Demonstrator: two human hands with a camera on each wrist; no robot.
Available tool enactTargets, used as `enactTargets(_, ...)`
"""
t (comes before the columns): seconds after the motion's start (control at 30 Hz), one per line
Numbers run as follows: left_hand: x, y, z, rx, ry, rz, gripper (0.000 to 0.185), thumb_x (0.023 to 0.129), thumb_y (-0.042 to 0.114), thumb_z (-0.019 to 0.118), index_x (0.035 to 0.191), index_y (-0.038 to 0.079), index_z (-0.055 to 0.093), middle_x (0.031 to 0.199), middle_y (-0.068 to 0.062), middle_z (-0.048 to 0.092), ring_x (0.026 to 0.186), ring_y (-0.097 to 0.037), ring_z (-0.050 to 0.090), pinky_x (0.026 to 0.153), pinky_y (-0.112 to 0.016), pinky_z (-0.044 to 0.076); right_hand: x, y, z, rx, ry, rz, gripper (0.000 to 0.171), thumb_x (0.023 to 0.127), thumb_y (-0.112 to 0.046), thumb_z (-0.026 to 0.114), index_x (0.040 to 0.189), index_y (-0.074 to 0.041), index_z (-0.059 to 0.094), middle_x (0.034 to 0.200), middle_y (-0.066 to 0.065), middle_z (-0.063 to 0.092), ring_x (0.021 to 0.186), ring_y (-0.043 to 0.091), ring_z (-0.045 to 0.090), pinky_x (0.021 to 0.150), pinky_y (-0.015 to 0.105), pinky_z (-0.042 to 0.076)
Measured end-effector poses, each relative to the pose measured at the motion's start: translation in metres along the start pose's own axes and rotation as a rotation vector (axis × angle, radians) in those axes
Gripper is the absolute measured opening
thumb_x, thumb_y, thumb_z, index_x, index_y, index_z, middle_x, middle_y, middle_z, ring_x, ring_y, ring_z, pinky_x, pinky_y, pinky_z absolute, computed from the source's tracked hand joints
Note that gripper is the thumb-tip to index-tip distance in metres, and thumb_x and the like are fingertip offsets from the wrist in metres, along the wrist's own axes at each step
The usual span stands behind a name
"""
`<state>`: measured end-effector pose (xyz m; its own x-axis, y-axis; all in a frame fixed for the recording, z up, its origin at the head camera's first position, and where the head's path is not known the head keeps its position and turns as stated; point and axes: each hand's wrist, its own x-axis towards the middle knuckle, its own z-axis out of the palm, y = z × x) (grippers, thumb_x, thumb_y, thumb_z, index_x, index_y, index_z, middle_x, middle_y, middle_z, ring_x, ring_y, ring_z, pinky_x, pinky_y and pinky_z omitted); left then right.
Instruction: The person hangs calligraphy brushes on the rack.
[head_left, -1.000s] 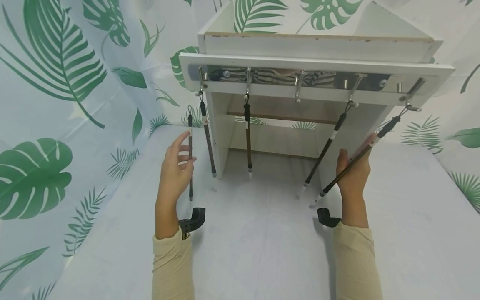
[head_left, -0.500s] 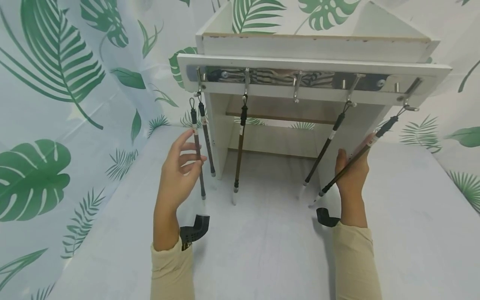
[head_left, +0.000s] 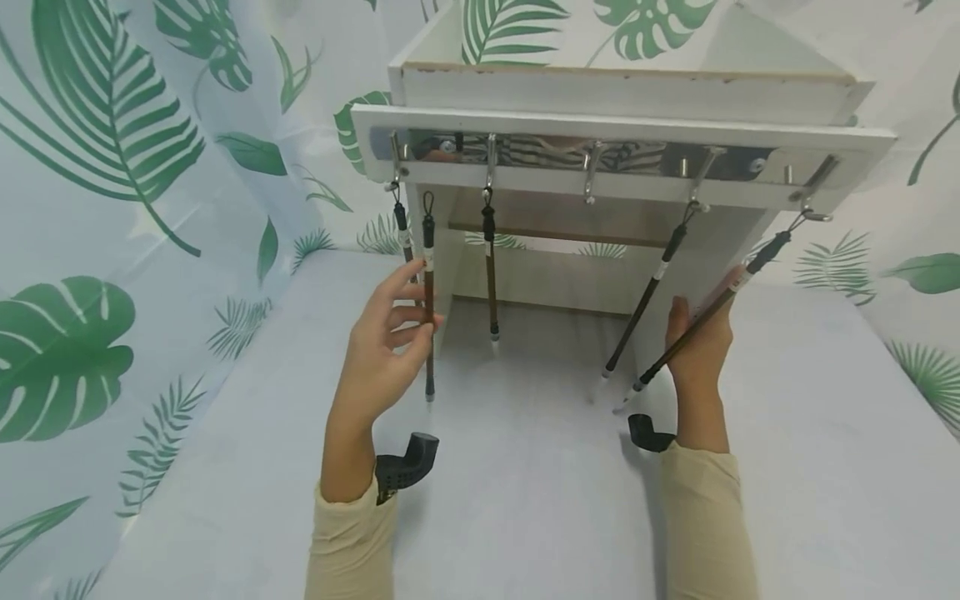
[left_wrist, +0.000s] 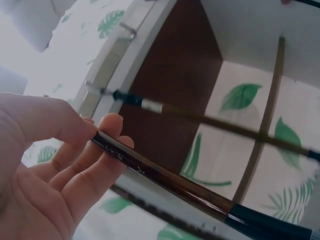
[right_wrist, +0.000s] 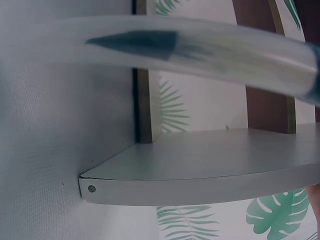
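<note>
Left hand (head_left: 386,350) pinches a dark brown loop-topped calligraphy brush (head_left: 429,300) upright; right hand (head_left: 701,346) at 3 o'clock curls round the slanted dark brush (head_left: 701,321) hanging off the white wooden rack's (head_left: 622,137) rightmost hook.

A: What is the person wearing on the arms?

B: The person is wearing long sleeves in a pale beige, almost cream colour. The left sleeve (head_left: 348,542) and the right sleeve (head_left: 708,525) are both ending at the wrist, and the cloth is making soft folds there.

A: Is something sitting at the wrists?

B: Yes. A small black piece, curved like a hook, is showing under the left wrist (head_left: 407,461), and a similar black piece is showing beside the right wrist (head_left: 647,434). They are looking like matte plastic.

A: Are the hands wearing anything?

B: No, the left hand (head_left: 386,350) and the right hand (head_left: 701,346) are bare.
</note>
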<state>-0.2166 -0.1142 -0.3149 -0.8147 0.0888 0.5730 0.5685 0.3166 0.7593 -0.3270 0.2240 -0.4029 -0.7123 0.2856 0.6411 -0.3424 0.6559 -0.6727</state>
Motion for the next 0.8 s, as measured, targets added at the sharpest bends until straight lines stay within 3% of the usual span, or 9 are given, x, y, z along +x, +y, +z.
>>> enactTargets(0.2, 0.01, 0.005, 0.011, -0.002, -0.022, 0.069, 0.061, 0.083, -0.012, 0.05, 0.139, 0.007, 0.034, 0.111, -0.017, 0.052, 0.094, -0.022, 0.063, 0.079, -0.028, 0.053, -0.003, -0.001, 0.003, -0.008, -0.005, 0.002, 0.064, 0.093, -0.024, 0.041, 0.144, -0.002, 0.008, 0.13, 0.031, 0.043, 0.114, 0.046, 0.048, 0.091, 0.06, 0.039)
enactTargets(0.53, 0.019, 0.014, 0.042, -0.127, -0.038, 0.131, 0.06, 0.083, -0.013, 0.05, 0.138, 0.004, 0.033, 0.11, -0.02, 0.051, 0.091, -0.025, 0.063, 0.078, -0.029, 0.053, -0.001, -0.001, 0.002, -0.018, -0.01, 0.013, 0.063, 0.094, -0.021, 0.041, 0.145, -0.006, 0.008, 0.132, 0.03, 0.041, 0.115, 0.047, 0.048, 0.09, 0.06, 0.04)
enactTargets(0.67, 0.019, 0.012, 0.059, -0.161, -0.072, 0.166, 0.059, 0.083, -0.014, 0.05, 0.137, 0.001, 0.033, 0.111, -0.021, 0.049, 0.092, -0.027, 0.062, 0.077, -0.03, 0.054, -0.003, 0.0, 0.001, -0.012, -0.001, -0.007, 0.064, 0.093, -0.02, 0.042, 0.145, -0.005, 0.008, 0.133, 0.031, 0.04, 0.114, 0.049, 0.048, 0.088, 0.061, 0.04)
enactTargets(0.8, 0.022, 0.004, 0.074, -0.155, -0.116, 0.15, 0.057, 0.085, -0.011, 0.049, 0.138, 0.003, 0.033, 0.113, -0.021, 0.049, 0.094, -0.027, 0.062, 0.077, -0.027, 0.053, -0.002, 0.001, -0.001, -0.019, 0.008, -0.032, 0.064, 0.093, -0.018, 0.042, 0.144, -0.002, 0.007, 0.134, 0.032, 0.039, 0.114, 0.05, 0.048, 0.088, 0.061, 0.04)
